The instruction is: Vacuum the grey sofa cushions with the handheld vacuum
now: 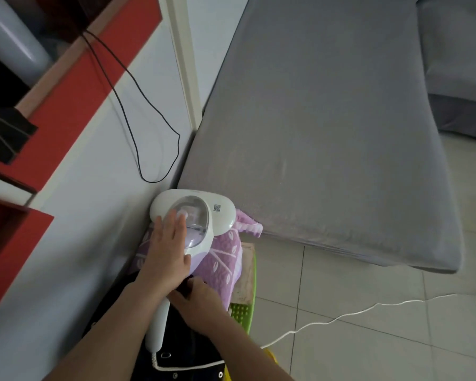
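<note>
We've got the handheld vacuum [193,215] sitting at about 7 o'clock, on a purple blanket [223,259] right beside the grey sofa cushion [327,133]. Our left hand [166,251] lies flat-fingered on its smooth plastic dome, and our right hand [197,298] curls round the handle. Looks light and rigid, so carry it by the handle.

Only the two forearms and hands of the person are in view. Both forearms are bare up to the lower edge of the picture, and no sleeve covers them. The left hand [166,254] has no ring, no watch and no glove on it. The right hand [197,299] is bare in the same way, and its wrist carries no band. The fingernails that show look short and unpainted, but the picture is soft there.
</note>
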